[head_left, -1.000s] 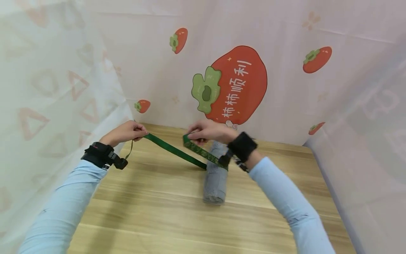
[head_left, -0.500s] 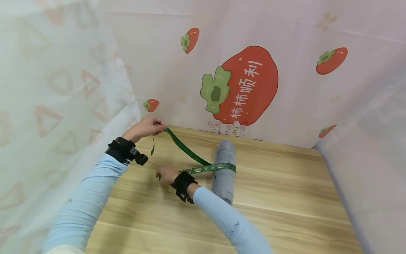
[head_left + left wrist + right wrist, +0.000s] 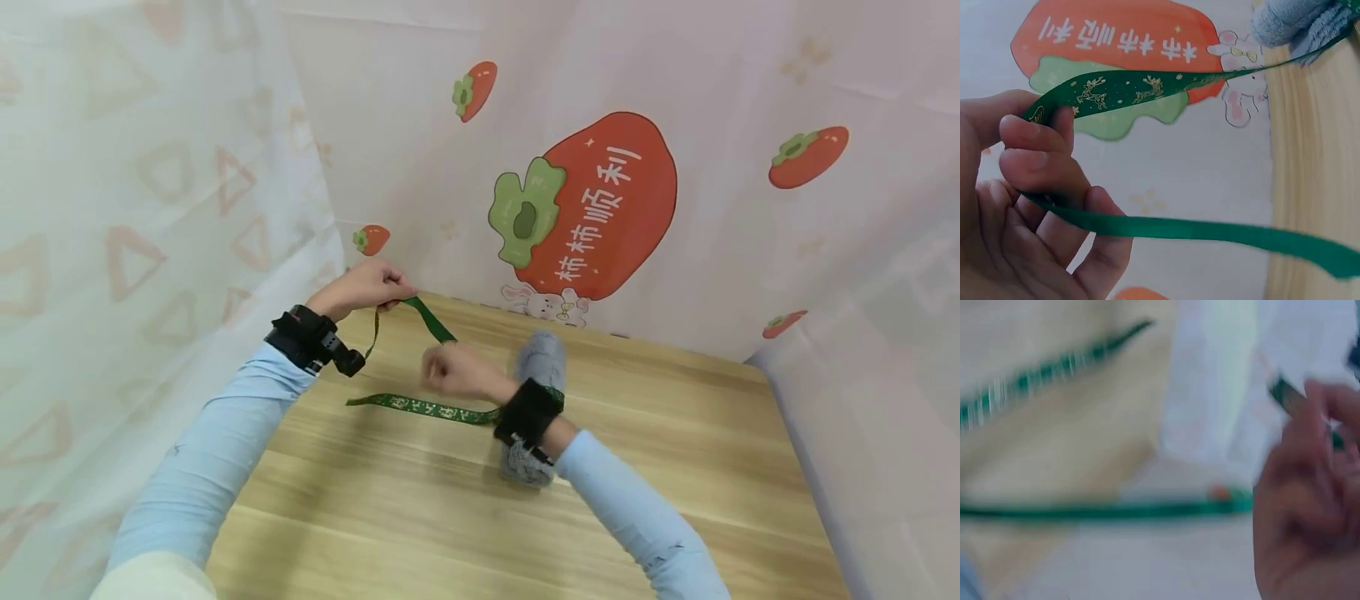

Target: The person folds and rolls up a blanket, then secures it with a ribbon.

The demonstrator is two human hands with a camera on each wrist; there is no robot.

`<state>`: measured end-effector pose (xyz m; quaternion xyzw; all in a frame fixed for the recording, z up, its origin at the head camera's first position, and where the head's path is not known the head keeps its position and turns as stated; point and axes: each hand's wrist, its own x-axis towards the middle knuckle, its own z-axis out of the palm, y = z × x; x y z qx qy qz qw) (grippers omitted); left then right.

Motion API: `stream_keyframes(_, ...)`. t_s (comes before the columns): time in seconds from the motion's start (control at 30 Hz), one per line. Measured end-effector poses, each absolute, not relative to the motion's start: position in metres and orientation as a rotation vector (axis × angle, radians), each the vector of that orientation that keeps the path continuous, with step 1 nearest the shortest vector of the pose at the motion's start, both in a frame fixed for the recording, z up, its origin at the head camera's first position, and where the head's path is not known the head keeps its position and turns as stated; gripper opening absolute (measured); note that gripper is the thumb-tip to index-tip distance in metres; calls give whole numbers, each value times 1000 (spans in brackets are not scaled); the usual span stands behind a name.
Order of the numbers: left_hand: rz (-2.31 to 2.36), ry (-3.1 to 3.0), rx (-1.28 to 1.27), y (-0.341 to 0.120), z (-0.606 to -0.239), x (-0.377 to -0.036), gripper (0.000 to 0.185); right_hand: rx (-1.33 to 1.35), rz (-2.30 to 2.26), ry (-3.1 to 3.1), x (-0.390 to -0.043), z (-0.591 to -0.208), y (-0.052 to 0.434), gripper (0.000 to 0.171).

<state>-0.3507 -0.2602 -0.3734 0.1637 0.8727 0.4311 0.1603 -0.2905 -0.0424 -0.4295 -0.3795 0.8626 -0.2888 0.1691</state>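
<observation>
My left hand [image 3: 366, 287] pinches a green ribbon [image 3: 431, 319] near the back edge of the table, and a short tail hangs below the fingers. In the left wrist view, the ribbon [image 3: 1129, 90] shows gold reindeer on one face and plain green on the other. It wraps around a rolled grey towel [image 3: 542, 354] lying on the table. The ribbon's other end [image 3: 420, 406], printed side up, stretches left from the roll and lies loose. My right hand [image 3: 467, 372], blurred and loosely curled, is above this loose end and holds nothing; its wristband covers part of the roll.
The wooden table [image 3: 675, 450] is enclosed by white cloth at the back and sides. Printed red persimmons and a bunny decorate the back cloth [image 3: 420, 150]. The left cloth wall [image 3: 187, 275] stands close to my left arm.
My right hand carried its ribbon end across the roll to the left, let it go on the table, then moved back up and right. The left hand keeps its pinch.
</observation>
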Motion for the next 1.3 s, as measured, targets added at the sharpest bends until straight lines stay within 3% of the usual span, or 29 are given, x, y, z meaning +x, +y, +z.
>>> stream_keyframes(0.2,1171,2495,522,-216,-344,-346,34,-843,-1069,2814,-311,-382,-12,56)
stream_keyframes(0.27,1170,2482,561,-199,-333,-342,32,-841,-1094,2869,-315,-375,-9,47)
stream_keyframes(0.4,1229,2402,685,-168,-320,-336,28,-792,-1155,3015,-319,-363,9,12)
stream_keyframes(0.57,1345,2308,778,-154,-324,-335,28,-676,-1277,3102,-318,-338,66,19)
stream_keyframes(0.67,1445,2238,736,-157,-354,-338,38,-610,-1332,3098,-314,-324,109,25)
stream_keyframes(0.8,1331,2330,692,-160,-437,-339,36,-579,-1327,3085,-300,-317,163,27)
stream_keyframes(0.93,1005,2510,839,-148,-531,-329,29,-480,-1295,3113,-285,-320,204,27)
stream_keyframes(1.03,929,2493,972,-138,-576,-318,32,-390,-1287,3126,-275,-325,227,28)
stream_keyframes(1.17,987,2432,1045,-125,-602,-316,22,-326,-1269,3165,-261,-335,255,28)
stream_keyframes(1.3,1126,2308,928,-116,-605,-320,19,-247,-1366,3154,-246,-350,287,21)
